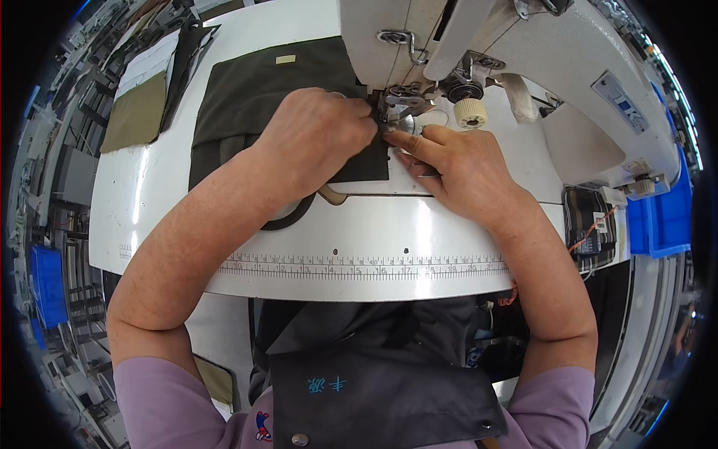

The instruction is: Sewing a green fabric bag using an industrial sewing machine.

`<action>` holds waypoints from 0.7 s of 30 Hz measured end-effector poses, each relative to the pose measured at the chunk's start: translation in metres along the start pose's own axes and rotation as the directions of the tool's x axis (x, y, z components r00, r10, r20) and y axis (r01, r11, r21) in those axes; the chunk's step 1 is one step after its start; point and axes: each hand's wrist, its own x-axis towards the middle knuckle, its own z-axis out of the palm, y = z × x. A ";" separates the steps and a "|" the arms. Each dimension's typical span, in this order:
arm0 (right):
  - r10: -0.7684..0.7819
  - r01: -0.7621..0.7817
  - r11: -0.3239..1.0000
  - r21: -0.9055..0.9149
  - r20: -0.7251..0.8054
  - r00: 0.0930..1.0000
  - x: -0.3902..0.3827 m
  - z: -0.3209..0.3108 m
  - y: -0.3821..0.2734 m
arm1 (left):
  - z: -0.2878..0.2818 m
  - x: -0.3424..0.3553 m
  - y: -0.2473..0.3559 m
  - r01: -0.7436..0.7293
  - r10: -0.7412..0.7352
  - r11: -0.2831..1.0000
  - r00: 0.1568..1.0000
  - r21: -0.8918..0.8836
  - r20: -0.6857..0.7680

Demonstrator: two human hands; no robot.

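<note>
My left hand (318, 131) is closed, fingers curled down on a dark green fabric piece (273, 78) with a small pale label, just left of the sewing machine's needle area (396, 101). My right hand (464, 168) has bent fingers, its index fingertip at the fabric's right edge beside the presser foot. Something slim and metallic shows partly under those fingers; I cannot make out what it is. A dark strap loop (288, 217) hangs out below the fabric, under my left forearm. The fingertips of my left hand are partly hidden.
Stacked olive and dark cloth pieces (134, 112) lie at the table's (374, 232) back left. The machine body (580, 97) rises at back right. A checked pouch (583, 217) and a blue bin (658, 224) sit at the right. Another blue bin (48, 284) stands far left.
</note>
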 end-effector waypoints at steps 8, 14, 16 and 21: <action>0.024 -0.024 1.000 -0.002 0.004 1.000 0.000 -0.001 -0.004 | 0.011 -0.018 0.026 0.130 -0.287 0.864 0.921 -0.486 -0.263; 0.027 -0.027 1.000 0.011 -0.004 1.000 0.000 0.001 -0.002 | 0.018 -0.015 0.024 0.153 -0.293 0.843 0.935 -0.515 -0.201; 0.026 -0.026 0.999 0.021 -0.013 1.000 -0.001 0.002 -0.002 | 0.017 -0.015 0.025 0.148 -0.292 0.842 0.934 -0.519 -0.207; 0.059 -0.051 0.991 0.123 -0.062 0.996 0.000 0.002 0.003 | 0.017 -0.014 0.025 0.144 -0.289 0.847 0.933 -0.512 -0.216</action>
